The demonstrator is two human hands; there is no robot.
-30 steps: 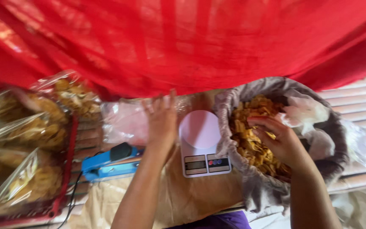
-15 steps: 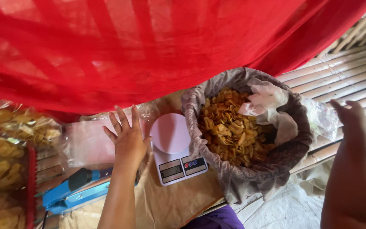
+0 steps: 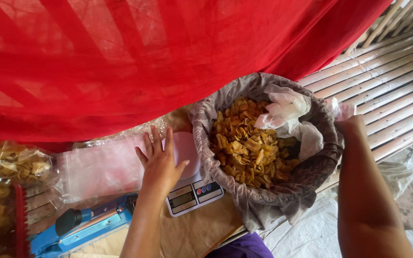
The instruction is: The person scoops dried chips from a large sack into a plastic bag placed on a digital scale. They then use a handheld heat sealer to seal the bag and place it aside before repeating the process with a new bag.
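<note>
At frame centre, your left hand (image 3: 160, 165) rests flat and open-fingered beside the small white digital kitchen scale (image 3: 189, 177), grasping nothing. At right, your right hand (image 3: 350, 125) meets the rim of the cloth-lined basket of golden chips (image 3: 264, 148), seemingly steadying it; its grip cannot be told.

Red cloth (image 3: 168, 62) cut off at top and both sides, hiding everything behind. Right hand (image 3: 351, 125) mostly hidden past basket rim (image 3: 331, 143), fingers out of sight, grip impossible to tell. Left hand (image 3: 160, 165) covering part of scale (image 3: 190, 179); display too small to read. Blue sealer (image 3: 82, 224) cropped at bottom edge. Bagged chips (image 3: 5, 162) cut off at left.
</note>
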